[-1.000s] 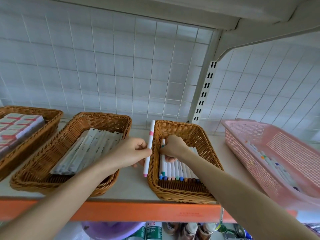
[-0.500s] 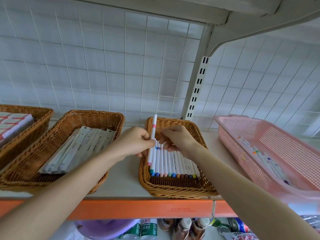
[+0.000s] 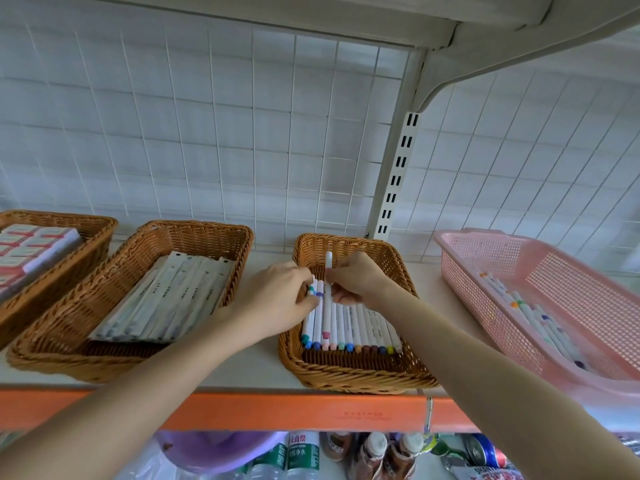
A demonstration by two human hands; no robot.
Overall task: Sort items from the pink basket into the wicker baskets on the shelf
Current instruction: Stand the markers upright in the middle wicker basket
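A wicker basket (image 3: 346, 379) in the middle of the shelf holds a row of white markers (image 3: 360, 323) with coloured caps. My right hand (image 3: 360, 280) pinches the upper part of a white marker with a pink band (image 3: 328, 259), which lies lengthwise on the row's left side. My left hand (image 3: 273, 303) reaches in from the left, and its fingers and thumb pinch the far ends of the leftmost markers. The pink basket (image 3: 467, 239) stands at the right with several more markers (image 3: 530, 313) in it.
Two more wicker baskets stand to the left: one (image 3: 194, 230) with long white packets (image 3: 166, 299), one (image 3: 69, 221) with pink-and-white boxes (image 3: 27, 247). A wire grid backs the shelf. Bottles (image 3: 301, 455) stand below the orange shelf edge (image 3: 277, 410).
The pink-banded marker went from my left hand, beside the basket, down into the row. My right hand now pinches it, and my left hand has shifted to the leftmost marker ends.
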